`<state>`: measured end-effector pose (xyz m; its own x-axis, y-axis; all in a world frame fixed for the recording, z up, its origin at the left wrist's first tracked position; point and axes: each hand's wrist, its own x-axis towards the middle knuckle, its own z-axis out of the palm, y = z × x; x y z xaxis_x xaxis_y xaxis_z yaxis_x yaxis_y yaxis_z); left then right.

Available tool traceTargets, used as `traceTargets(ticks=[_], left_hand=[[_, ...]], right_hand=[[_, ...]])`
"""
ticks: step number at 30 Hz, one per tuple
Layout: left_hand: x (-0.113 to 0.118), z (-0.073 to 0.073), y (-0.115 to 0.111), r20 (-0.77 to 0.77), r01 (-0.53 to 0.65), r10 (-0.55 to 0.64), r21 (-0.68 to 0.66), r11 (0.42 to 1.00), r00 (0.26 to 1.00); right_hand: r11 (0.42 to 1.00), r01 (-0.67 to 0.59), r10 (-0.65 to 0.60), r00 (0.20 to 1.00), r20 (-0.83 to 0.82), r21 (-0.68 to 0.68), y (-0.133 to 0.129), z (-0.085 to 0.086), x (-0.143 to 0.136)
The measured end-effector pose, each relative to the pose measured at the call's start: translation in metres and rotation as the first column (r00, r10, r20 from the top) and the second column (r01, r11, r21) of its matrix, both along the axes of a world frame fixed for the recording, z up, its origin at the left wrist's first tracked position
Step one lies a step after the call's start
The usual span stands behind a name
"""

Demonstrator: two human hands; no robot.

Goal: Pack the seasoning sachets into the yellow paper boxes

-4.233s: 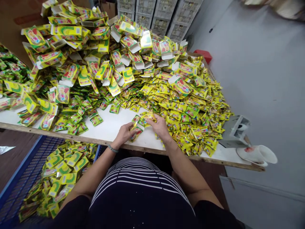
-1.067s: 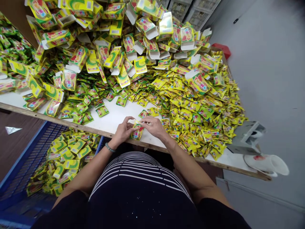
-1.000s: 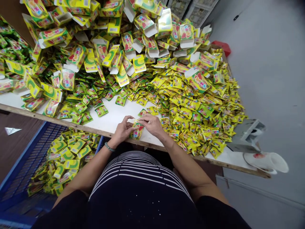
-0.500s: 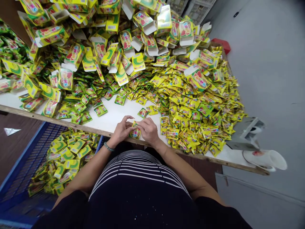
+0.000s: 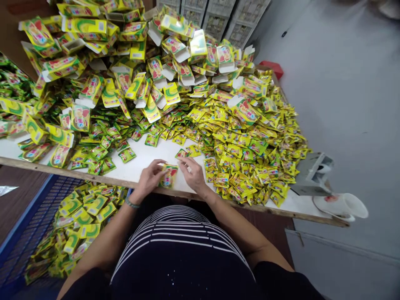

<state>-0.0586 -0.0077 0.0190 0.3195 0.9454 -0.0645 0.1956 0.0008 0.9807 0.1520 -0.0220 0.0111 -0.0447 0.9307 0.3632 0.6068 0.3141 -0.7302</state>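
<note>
A small yellow and green printed carton (image 5: 169, 176) stands in my left hand (image 5: 151, 176), close to the table's front edge. My left thumb and fingers grip the carton's left side. My right hand (image 5: 193, 174) is beside the carton's upper right corner with its fingers partly bent and apart; nothing shows in them. Just beyond my hands lie a green candy sachet (image 5: 181, 153) and a yellow sachet (image 5: 193, 151). A big heap of yellow sachets (image 5: 246, 154) spreads to the right of my right hand.
Many open-flapped cartons (image 5: 84, 27) are heaped at the back over green sachets (image 5: 100, 154). Below the table edge on the left, a blue crate (image 5: 29, 221) holds cartons. A grey box (image 5: 308, 175) and a white cup (image 5: 343, 205) stand at the right end.
My right hand has moved off the carton, and the carton's printed front shows more fully in my left hand. The whole view has shifted, showing more of the crates at the back.
</note>
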Motion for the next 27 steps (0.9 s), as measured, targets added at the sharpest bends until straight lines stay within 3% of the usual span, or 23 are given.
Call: traceTargets(ticks=[2, 4, 6, 8, 11, 15, 18, 22, 27], left_hand=[[-0.044, 0.029, 0.000, -0.231, -0.026, 0.047, 0.090, 0.996, 0.972], [-0.097, 0.060, -0.001, -0.517, -0.009, 0.044, 0.070, 0.997, 0.855], [-0.137, 0.085, -0.002, -0.755, 0.002, 0.009, 0.013, 1.000, 0.656], [-0.148, 0.098, -0.002, -0.844, 0.008, 0.023, 0.033, 0.999, 0.536], [-0.107, 0.091, 0.003, -0.847, 0.020, 0.051, 0.072, 0.997, 0.529], [-0.008, 0.051, 0.026, -0.850, -0.013, 0.099, 0.107, 0.994, 0.517], [0.045, 0.019, 0.043, -0.882, 0.011, 0.113, 0.133, 0.991, 0.456], [0.067, -0.005, 0.049, -0.870, -0.012, 0.138, 0.150, 0.989, 0.473], [0.053, -0.011, 0.044, -0.730, -0.062, 0.142, 0.136, 0.989, 0.668]], right_hand=[[0.990, 0.137, -0.137, 0.990, 0.016, -0.021, 0.014, -0.003, 0.020], [0.971, 0.235, -0.227, 0.964, 0.137, -0.045, 0.031, -0.008, 0.041], [0.966, 0.228, -0.190, 0.948, 0.255, -0.126, 0.046, -0.015, 0.055], [0.961, 0.183, -0.105, 0.935, 0.339, -0.207, 0.055, -0.024, 0.058], [0.963, 0.114, -0.011, 0.923, 0.385, -0.246, 0.053, -0.033, 0.045], [0.974, 0.023, 0.058, 0.936, 0.347, -0.225, 0.036, -0.037, 0.028], [0.979, 0.070, 0.000, 0.940, 0.340, -0.194, 0.031, -0.037, 0.028], [0.975, 0.116, -0.046, 0.940, 0.337, -0.192, 0.033, -0.038, 0.031], [0.948, 0.131, -0.055, 0.965, 0.255, -0.290, 0.032, -0.037, 0.029]])
